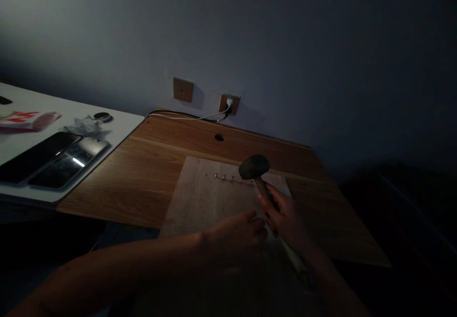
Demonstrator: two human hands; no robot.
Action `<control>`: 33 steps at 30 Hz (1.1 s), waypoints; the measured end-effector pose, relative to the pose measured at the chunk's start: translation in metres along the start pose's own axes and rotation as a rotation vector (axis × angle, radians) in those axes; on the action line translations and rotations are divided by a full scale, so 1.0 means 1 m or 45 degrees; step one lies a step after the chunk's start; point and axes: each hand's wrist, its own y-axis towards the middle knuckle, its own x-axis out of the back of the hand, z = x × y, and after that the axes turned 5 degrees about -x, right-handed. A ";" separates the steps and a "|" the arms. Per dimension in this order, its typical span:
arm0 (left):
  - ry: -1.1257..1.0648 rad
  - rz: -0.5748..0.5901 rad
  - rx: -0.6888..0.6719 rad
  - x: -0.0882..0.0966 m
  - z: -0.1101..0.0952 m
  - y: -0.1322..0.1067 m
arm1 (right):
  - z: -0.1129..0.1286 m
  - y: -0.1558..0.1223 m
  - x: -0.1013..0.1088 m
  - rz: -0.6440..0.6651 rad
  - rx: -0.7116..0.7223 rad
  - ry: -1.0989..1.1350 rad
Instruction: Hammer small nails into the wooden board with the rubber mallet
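My right hand [287,219] is wrapped round the handle of a mallet [254,166] with a dark, rounded head. The mallet is raised over a pale wooden board [200,203], its handle slanting down to the right. Close beside it, my left hand [241,236] hovers over the board with its fingers curled in; whatever they hold, if anything, is hidden. A row of several small nails [232,179] stands up from the far part of the board, partly covered by the mallet head. A small dark hole shows left of the row.
The board lies on a wooden table [143,174] against the wall. A power socket [233,104] with plugged-in cables is at the back. On a white table [132,122] at left are two dark phone-like slabs [67,162], crumpled clear plastic [85,125] and a red-and-white packet [32,121].
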 end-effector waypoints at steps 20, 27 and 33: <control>-0.718 -0.272 1.052 -0.030 0.129 -0.123 | 0.010 0.007 -0.017 0.143 -0.117 0.123; -0.724 -0.299 1.090 -0.034 0.130 -0.124 | 0.013 0.009 -0.022 0.173 -0.086 0.103; -0.648 -0.279 1.110 -0.034 0.129 -0.128 | 0.008 0.007 -0.022 0.190 -0.088 0.144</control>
